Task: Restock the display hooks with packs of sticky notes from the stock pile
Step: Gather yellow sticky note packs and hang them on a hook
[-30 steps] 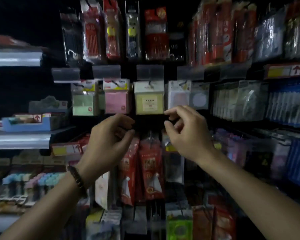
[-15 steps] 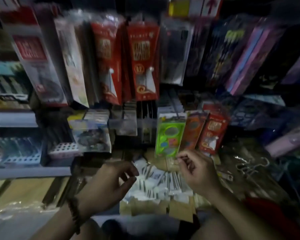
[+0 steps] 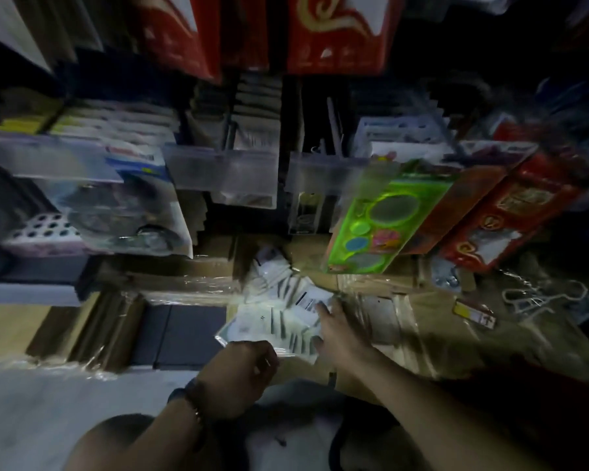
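A loose pile of pale sticky-note packs (image 3: 279, 311) lies on flattened cardboard boxes (image 3: 398, 321) low down in front of the rack. My right hand (image 3: 334, 329) reaches down onto the pile's right side, its fingers laid on the top packs. My left hand (image 3: 242, 372) hovers at the pile's near edge with its fingers curled under; whether it holds a pack is hidden. A beaded bracelet (image 3: 193, 401) sits on the left wrist. The frame is blurred by motion.
Hanging red packs (image 3: 334, 32) fill the top. A green toy card (image 3: 385, 215) and red packs (image 3: 510, 212) hang to the right above the pile. Clear plastic label strips (image 3: 225, 164) front the lower hooks. Wire hooks (image 3: 538, 295) lie on the cardboard at right.
The view has swung down from the sticky-note hooks to the stock pile on the floor. Both hands have dropped from the hooks to the pile, the right one now touching the packs.
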Demonstrator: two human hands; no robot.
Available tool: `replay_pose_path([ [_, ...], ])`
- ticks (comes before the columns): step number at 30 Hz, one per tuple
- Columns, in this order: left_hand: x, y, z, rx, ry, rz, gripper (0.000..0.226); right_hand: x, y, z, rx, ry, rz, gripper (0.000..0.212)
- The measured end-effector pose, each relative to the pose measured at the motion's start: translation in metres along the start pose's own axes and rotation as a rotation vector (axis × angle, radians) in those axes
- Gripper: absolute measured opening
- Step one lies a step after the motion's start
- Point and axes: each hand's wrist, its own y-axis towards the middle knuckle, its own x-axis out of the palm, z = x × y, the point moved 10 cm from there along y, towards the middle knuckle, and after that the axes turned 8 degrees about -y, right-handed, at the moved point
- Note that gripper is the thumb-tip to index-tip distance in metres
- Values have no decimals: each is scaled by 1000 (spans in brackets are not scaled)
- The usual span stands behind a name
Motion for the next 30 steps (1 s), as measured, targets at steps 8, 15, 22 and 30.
replay_pose_path([
  [8, -1, 12, -32, -93, 3, -23, 7, 49, 67, -6, -49, -159, -79, 96],
  [15, 13, 16, -18, -93, 42, -85, 16, 46, 81, -11, -48, -278, -30, 73],
  [22, 17, 14, -20, -100, 43, -103, 18, 37, 76, -12, -121, -454, 200, 20],
  [30, 21, 15, -15, -71, 52, -124, 17, -16, 22, -7, -284, -400, 304, 59],
])
